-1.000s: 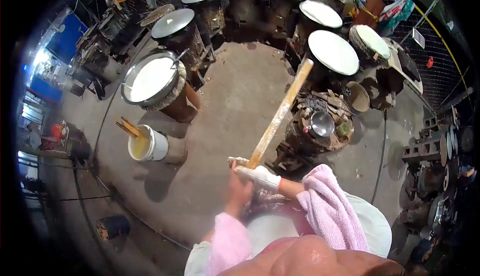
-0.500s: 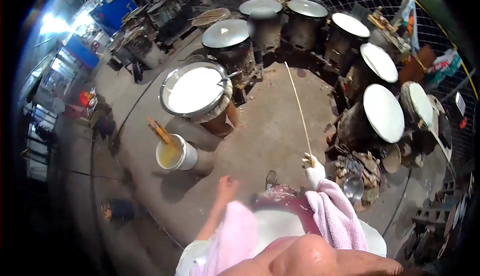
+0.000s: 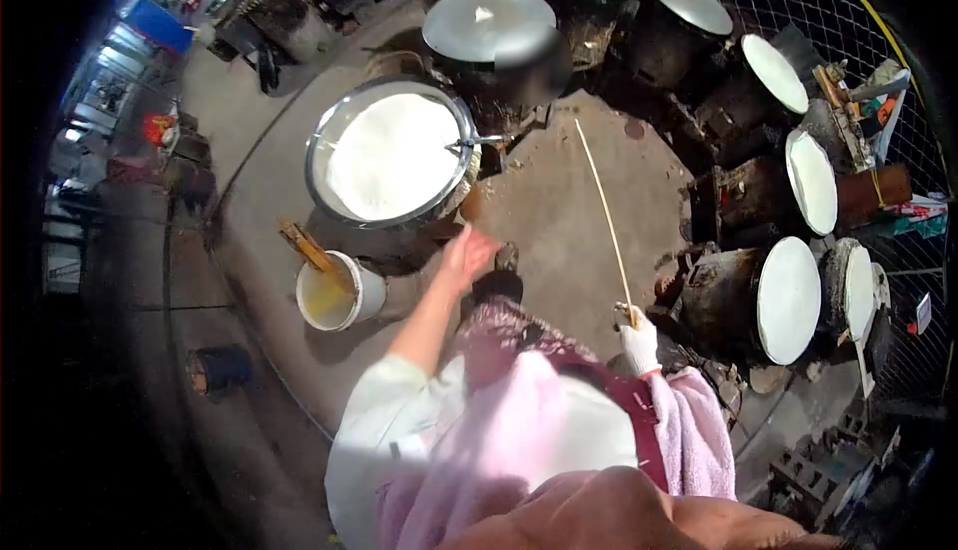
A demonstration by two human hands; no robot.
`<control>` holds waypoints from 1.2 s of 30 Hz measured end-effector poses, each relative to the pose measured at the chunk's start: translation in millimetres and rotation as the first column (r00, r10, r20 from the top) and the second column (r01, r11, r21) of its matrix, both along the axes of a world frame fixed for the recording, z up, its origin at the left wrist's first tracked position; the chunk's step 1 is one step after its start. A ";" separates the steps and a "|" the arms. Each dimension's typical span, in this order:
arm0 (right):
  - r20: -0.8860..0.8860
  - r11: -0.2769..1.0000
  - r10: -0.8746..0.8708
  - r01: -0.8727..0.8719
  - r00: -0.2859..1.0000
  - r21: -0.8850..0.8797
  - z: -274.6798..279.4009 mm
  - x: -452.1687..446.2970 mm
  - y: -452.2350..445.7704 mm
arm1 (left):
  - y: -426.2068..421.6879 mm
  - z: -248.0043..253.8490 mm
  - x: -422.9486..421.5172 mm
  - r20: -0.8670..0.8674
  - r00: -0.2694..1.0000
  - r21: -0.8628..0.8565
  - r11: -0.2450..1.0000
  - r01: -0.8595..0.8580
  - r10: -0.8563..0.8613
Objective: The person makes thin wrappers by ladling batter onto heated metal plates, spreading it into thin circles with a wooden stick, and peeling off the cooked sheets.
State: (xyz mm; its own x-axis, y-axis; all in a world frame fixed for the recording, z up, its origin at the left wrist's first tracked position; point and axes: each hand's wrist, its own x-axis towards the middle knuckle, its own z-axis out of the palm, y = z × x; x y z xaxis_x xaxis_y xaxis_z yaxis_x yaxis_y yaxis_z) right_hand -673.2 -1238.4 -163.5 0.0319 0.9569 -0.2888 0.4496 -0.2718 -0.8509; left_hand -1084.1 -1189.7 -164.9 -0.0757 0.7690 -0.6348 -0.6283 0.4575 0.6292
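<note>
My right hand, in a white glove, is closed around the lower end of a long thin pale stick. The stick points forward over the floor. My bare left hand holds nothing, its fingers slightly blurred and loosely apart. It hangs over the floor, nearest to a wide metal-rimmed basin filled with white material. A metal clamp or handle sits at the right rim of that basin. To the left stands a white bucket with yellowish liquid and wooden sticks leaning in it.
Drum-shaped stoves curve around me. Several carry round white tops; others have shiny metal lids. A dark cylinder lies on the floor at left. Wire netting runs behind the stoves. A pink towel drapes over my right arm.
My view has tilted down and I have come closer to the basin and stoves. My left hand has swung forward and right. The stick stays in my right hand.
</note>
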 end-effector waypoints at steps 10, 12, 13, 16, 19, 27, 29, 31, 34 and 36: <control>0.497 0.961 -0.041 0.170 0.867 -0.216 91.6 -62.7 70.0 | 273.5 -227.1 -50.4 0.617 0.728 -0.143 0.952 -0.269 0.298; 0.516 0.966 -0.005 0.138 0.857 -0.220 85.2 -62.6 83.6 | 292.3 -158.1 -50.9 0.619 0.453 -0.446 0.762 -0.469 0.641; 0.516 0.965 0.012 0.126 0.857 -0.232 83.0 -64.6 92.7 | 297.7 -173.2 -62.7 0.655 0.405 -0.390 0.744 -0.542 0.638; 0.582 0.992 0.030 0.047 0.813 -0.117 87.4 -78.6 112.2 | 270.9 -180.2 -104.8 0.887 0.320 -0.046 0.751 -0.658 0.334; 0.558 0.994 0.100 -0.057 0.824 -0.095 97.3 -83.4 135.5 | 257.4 -157.3 -138.8 0.701 0.461 -0.089 0.708 -0.700 0.544; 0.496 0.952 0.303 -0.231 0.814 -0.203 90.8 -65.0 210.2 | 195.1 -2.2 -171.4 -0.182 0.974 0.518 0.829 0.209 -0.132; 0.420 0.950 0.313 -0.278 0.852 -0.144 81.0 -73.0 222.8 | 155.8 49.2 -200.5 0.114 0.991 0.293 0.956 0.037 -0.074; 0.496 0.977 0.212 -0.186 0.842 -0.101 54.3 -76.9 226.7 | 132.7 98.5 -208.8 0.274 0.956 0.055 0.991 -0.120 0.101; 0.435 0.946 0.324 -0.288 0.840 -0.148 24.9 -62.2 241.3 | 125.4 179.2 -188.9 0.097 0.971 -0.039 0.975 -0.217 0.220; 0.447 0.935 0.355 -0.307 0.821 -0.178 2.2 -55.1 250.1 | 129.8 238.6 -150.0 -0.332 0.921 0.047 0.979 -0.200 0.204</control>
